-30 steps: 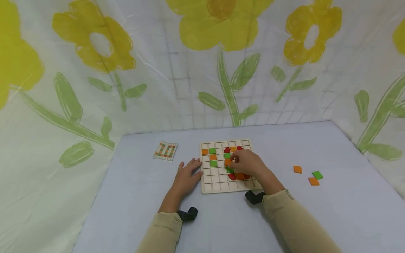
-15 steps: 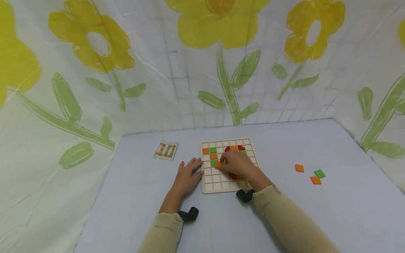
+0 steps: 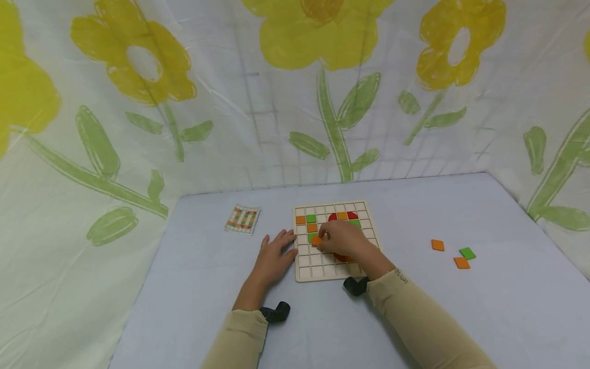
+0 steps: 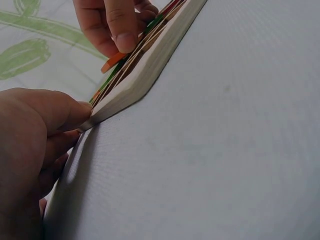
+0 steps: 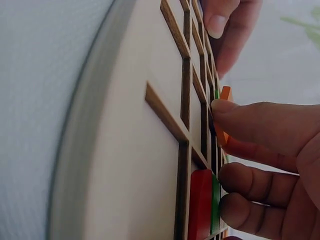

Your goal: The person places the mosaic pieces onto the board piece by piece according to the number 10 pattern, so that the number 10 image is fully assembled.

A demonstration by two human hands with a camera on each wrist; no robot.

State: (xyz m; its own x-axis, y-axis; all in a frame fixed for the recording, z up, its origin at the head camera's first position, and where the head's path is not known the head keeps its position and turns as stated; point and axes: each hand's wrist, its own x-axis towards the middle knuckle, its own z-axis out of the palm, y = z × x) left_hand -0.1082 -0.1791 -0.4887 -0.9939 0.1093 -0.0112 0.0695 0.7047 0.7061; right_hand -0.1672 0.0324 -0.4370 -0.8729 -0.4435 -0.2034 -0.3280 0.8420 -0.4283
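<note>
A wooden grid board [image 3: 304, 272] lies on the table, with orange, green and red tiles set in some squares. My right hand [image 3: 345, 240] pinches an orange square tile [image 3: 315, 241] between thumb and fingers, low over the board's left half, beside a green tile [image 3: 312, 238]. In the right wrist view that orange tile [image 5: 226, 95] stands tilted against the grid; whether it sits in a square I cannot tell. My left hand [image 3: 273, 259] lies at the board's left edge with spread fingers, its thumb touching the rim in the left wrist view. The right hand covers part of the red pieces [image 3: 341, 258].
A small printed card [image 3: 242, 219] with a coloured grid pattern lies left of the board. To the right are two loose orange tiles [image 3: 438, 245] and a green tile [image 3: 467, 253]. Behind the table hangs a flower-patterned curtain [image 3: 207, 102].
My right hand has carried the orange tile leftward across the board, from near the red pieces to beside the left green tile. In the last half second it barely moved. My left hand stays put.
</note>
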